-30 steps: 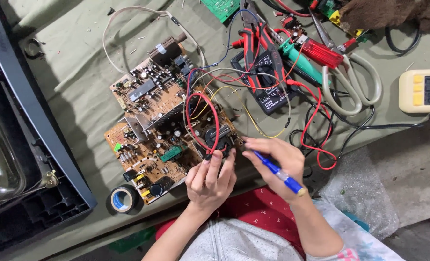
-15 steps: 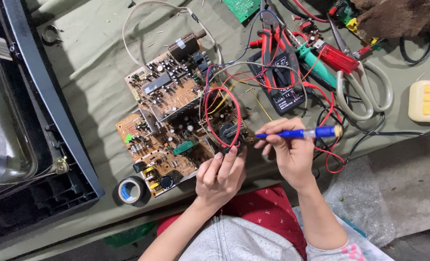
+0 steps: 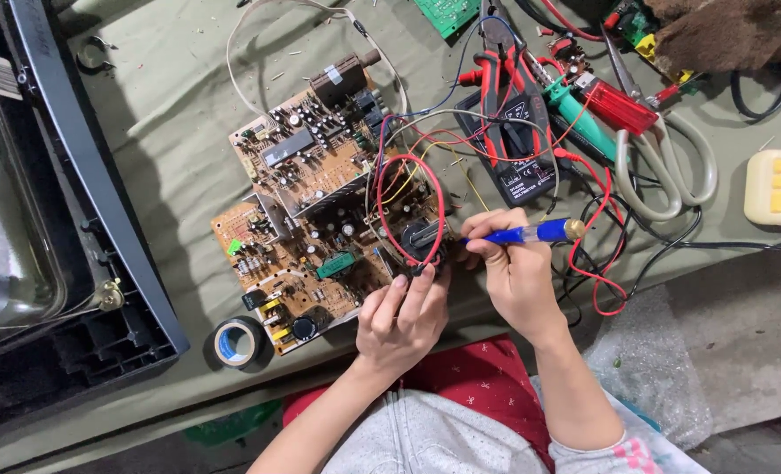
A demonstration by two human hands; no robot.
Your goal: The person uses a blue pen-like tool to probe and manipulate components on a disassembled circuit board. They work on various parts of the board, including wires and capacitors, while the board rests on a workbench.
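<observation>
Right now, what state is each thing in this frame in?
Brown circuit board: flat on the green cloth, wires attached.
Blue-handled screwdriver: lying level in the right hand.
Left hand: fingertips on the board's black part.
Black tape roll: flat, untouched.
Grey-handled scissors: closed.

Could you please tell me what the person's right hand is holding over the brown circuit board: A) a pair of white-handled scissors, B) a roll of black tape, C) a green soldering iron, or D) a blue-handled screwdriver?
D: the right hand grips a blue-handled screwdriver lying level, its tip towards the black part on the brown circuit board.
</observation>
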